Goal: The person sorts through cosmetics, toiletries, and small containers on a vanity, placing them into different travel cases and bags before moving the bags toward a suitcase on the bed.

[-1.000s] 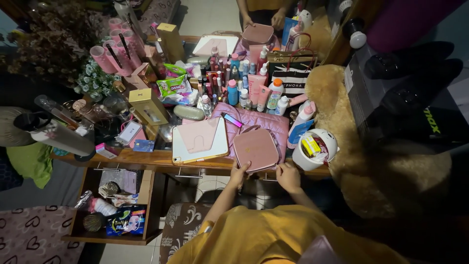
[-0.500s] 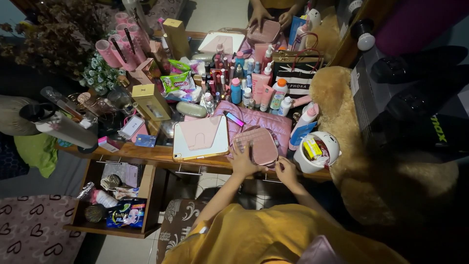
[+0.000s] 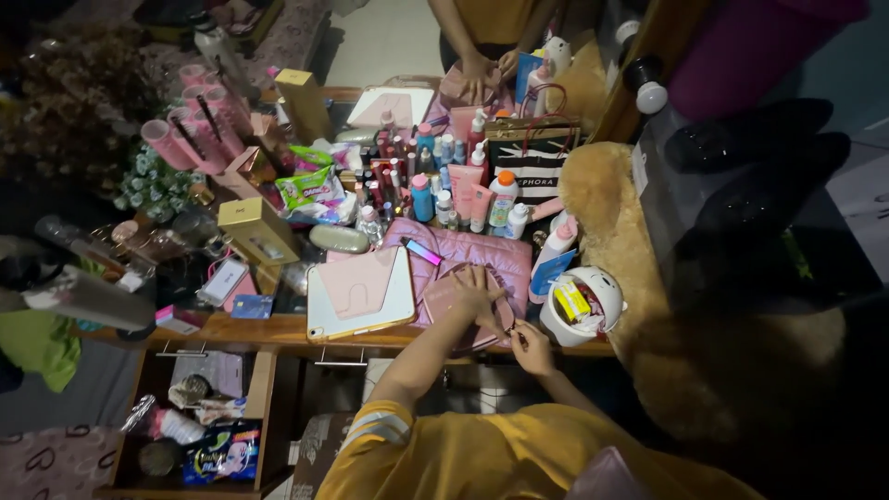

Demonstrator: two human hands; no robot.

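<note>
Your left hand (image 3: 477, 294) lies flat on the pink pouch (image 3: 460, 306) just right of the tablet (image 3: 361, 294), while your right hand (image 3: 534, 347) pinches what is probably its zipper at the near corner; it looks soft, light and easily squashed.

Pouch (image 3: 463, 310): dusty pink, plain. Quilted bag (image 3: 472, 250): mauve-pink, stitched in puffed bands. Tablet cover (image 3: 361, 289): pale pink with a white border. Counter (image 3: 269, 329): brown wood. Round tub (image 3: 600, 289): white, holding a yellow packet (image 3: 571, 301). Plush bear (image 3: 602, 199): tan. Gift bag (image 3: 535, 171): black and white stripes. Sleeve (image 3: 370, 435): mustard yellow with pale stripes.
</note>
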